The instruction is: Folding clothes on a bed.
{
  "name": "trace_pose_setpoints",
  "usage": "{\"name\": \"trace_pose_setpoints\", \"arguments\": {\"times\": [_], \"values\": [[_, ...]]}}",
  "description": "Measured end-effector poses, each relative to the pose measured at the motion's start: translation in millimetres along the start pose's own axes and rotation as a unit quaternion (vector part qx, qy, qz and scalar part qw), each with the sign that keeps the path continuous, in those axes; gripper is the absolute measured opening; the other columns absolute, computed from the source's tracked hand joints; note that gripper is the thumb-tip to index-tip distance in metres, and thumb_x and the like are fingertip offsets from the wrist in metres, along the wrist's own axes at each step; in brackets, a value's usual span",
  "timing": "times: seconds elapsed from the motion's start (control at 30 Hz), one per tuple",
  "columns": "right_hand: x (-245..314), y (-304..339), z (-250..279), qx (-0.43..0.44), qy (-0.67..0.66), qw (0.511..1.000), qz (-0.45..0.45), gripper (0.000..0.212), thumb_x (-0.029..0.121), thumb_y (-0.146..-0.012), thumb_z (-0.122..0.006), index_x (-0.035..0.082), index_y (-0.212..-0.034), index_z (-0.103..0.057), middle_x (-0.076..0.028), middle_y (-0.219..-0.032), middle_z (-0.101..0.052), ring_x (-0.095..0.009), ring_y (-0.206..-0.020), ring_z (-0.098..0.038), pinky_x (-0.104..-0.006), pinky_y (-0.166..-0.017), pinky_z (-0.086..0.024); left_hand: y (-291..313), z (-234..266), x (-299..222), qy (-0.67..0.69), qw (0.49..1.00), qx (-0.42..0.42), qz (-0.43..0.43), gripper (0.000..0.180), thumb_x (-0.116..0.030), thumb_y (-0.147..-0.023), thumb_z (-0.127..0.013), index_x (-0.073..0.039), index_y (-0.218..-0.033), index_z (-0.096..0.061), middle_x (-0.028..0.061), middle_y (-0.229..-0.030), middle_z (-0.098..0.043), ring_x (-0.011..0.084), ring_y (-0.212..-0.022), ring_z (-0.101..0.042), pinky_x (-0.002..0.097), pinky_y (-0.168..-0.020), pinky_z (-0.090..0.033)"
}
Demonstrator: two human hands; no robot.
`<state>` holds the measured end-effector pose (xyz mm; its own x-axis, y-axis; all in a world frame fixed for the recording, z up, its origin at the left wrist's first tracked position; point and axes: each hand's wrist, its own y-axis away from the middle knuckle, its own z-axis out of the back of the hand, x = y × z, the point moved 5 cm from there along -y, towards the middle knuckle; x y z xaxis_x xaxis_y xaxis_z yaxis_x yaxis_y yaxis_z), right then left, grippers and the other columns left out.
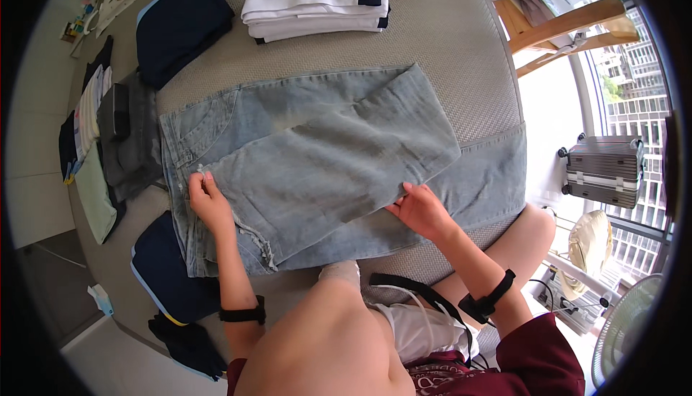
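A pair of light blue jeans (324, 143) lies across the grey padded surface in front of me, waist to the left. One leg is folded back over the rest, its frayed hem near the waistband, while the other leg stretches out to the right underneath. My left hand (209, 201) is closed on the frayed hem, thumb and fingers pinching the cloth. At the lower right edge of the folded-back leg, my right hand (424, 212) pinches the denim between thumb and fingers.
A stack of folded white clothes (317, 10) sits at the back, beside a folded navy garment (180, 28). More folded clothes and a dark case (115, 112) lie left. A suitcase (604, 171), wooden chair (569, 27) and fan (628, 331) stand right.
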<state>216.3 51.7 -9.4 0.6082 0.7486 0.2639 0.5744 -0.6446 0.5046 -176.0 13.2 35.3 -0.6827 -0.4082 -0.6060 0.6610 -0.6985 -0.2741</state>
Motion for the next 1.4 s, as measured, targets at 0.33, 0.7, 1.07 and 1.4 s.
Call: {"name": "trace_pose_setpoints", "arguments": {"times": [0.33, 0.7, 1.07, 1.4], "values": [[-5.0, -4.7, 1.1, -0.178, 0.096, 0.979, -0.005, 0.028, 0.022, -0.091, -0.059, 0.006, -0.112, -0.049, -0.005, -0.107, -0.063, -0.018, -0.098, -0.061, -0.0356, -0.089, -0.046, -18.8, 8.9, -3.8, -0.061, 0.984, -0.126, -0.109, 0.016, -0.015, -0.094, -0.051, -0.002, -0.087, -0.057, 0.0165, -0.069, -0.059, 0.0344, -0.059, -0.054, 0.0379, -0.057, -0.044], [0.5, -2.4, 9.4, -0.109, 0.123, 0.986, -0.013, 0.028, 0.017, -0.09, -0.058, 0.004, -0.114, -0.053, -0.007, -0.114, -0.06, -0.02, -0.106, -0.058, -0.0376, -0.093, -0.045, 5.6, 17.4, 22.6, 0.366, 0.855, 0.155, 0.334, 0.024, -0.029, -0.094, -0.055, -0.006, -0.091, -0.059, -0.0037, -0.068, -0.049, 0.0039, -0.061, -0.045, 0.0199, -0.049, -0.034], [0.8, -3.4, 0.9, 0.038, 0.041, 0.998, -0.009, 0.033, -0.004, -0.085, -0.041, 0.0, -0.117, -0.05, -0.009, -0.119, -0.058, -0.025, -0.112, -0.055, -0.0419, -0.099, -0.042, 92.8, 51.3, 12.8, 0.229, 0.908, 0.135, 0.323, 0.019, -0.018, -0.09, -0.06, 0.001, -0.094, -0.061, -0.0015, -0.072, -0.056, 0.0039, -0.063, -0.045, 0.0189, -0.058, -0.036], [0.8, -1.3, 6.4, 0.039, 0.005, 0.999, -0.009, 0.018, -0.001, -0.088, -0.045, 0.001, -0.101, -0.057, -0.009, -0.1, -0.062, -0.021, -0.097, -0.059, -0.0442, -0.098, -0.044, 105.3, 30.6, -1.1, 0.168, 0.935, 0.227, 0.213, 0.018, -0.016, -0.092, -0.055, -0.001, -0.085, -0.051, -0.0025, -0.067, -0.047, 0.0053, -0.061, -0.042, 0.0241, -0.055, -0.034]]}}
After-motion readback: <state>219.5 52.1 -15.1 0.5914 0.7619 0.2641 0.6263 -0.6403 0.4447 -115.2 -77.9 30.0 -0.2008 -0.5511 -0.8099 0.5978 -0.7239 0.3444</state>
